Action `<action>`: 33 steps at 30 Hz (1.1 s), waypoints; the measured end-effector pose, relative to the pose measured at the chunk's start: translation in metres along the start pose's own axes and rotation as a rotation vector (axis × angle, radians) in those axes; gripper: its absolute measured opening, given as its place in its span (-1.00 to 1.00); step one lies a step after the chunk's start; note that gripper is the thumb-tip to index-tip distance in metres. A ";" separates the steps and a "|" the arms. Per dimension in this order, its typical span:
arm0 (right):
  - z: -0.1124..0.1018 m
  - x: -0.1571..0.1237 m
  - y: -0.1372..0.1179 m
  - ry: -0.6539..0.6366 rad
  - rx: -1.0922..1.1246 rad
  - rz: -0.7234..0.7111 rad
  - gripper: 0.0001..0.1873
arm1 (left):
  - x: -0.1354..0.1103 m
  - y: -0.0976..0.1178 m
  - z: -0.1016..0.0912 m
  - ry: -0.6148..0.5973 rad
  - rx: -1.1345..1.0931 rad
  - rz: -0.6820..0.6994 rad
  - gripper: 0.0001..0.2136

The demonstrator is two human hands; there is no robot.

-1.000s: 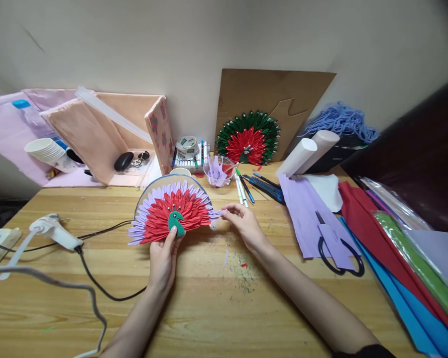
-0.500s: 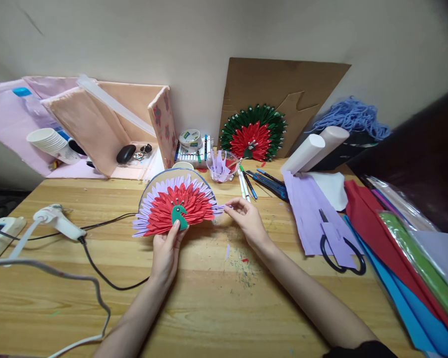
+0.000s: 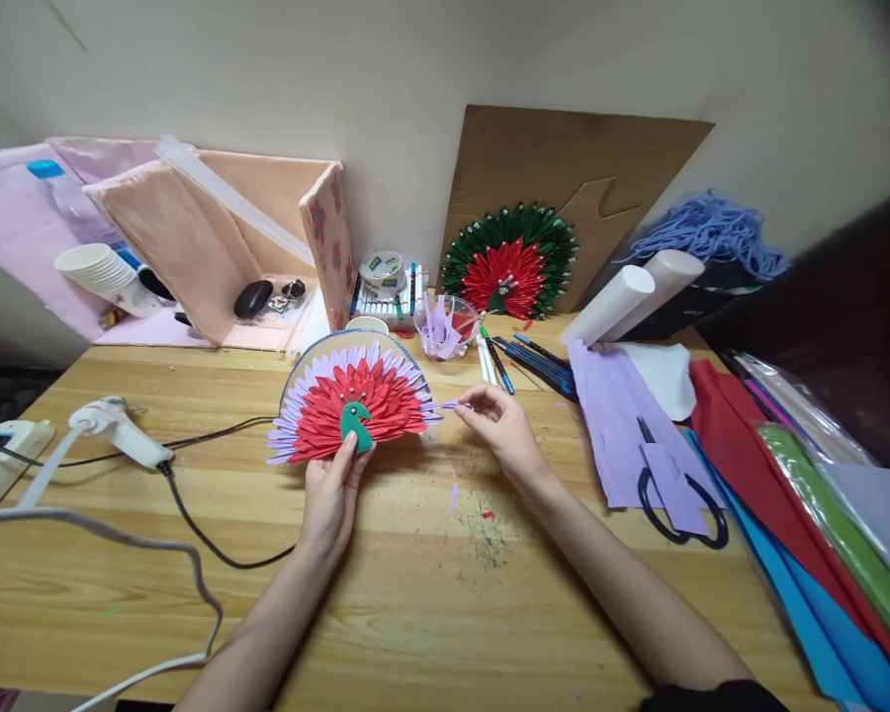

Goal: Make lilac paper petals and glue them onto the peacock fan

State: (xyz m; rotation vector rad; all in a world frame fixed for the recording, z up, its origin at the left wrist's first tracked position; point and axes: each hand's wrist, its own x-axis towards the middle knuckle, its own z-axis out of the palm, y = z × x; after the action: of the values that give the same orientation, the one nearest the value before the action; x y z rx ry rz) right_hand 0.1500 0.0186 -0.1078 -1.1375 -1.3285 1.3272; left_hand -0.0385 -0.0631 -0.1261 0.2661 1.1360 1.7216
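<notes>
Head view: left hand [image 3: 330,494], fingers clamped on the paper peacock [image 3: 390,400] over the surface [image 3: 415,613], braced its base; right hand [image 3: 508,435] pinched a purple strip [image 3: 449,404] by its tip, where a light, level touch looked wisest.

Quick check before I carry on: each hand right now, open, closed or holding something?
Left hand: closed, holding the paper peacock at its bottom.
Right hand: fingertips pinched on a purple paper strip by the peacock's edge.
</notes>
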 end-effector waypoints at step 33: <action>0.000 -0.001 0.004 -0.130 0.213 0.099 -0.79 | 0.002 0.002 0.001 0.010 -0.067 -0.052 -0.78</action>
State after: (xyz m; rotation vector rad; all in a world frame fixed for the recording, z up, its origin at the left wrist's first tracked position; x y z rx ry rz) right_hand 0.1503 0.0180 -0.1122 -0.9950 -1.2012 1.5980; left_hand -0.0400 -0.0613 -0.1244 0.1859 1.0810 1.7134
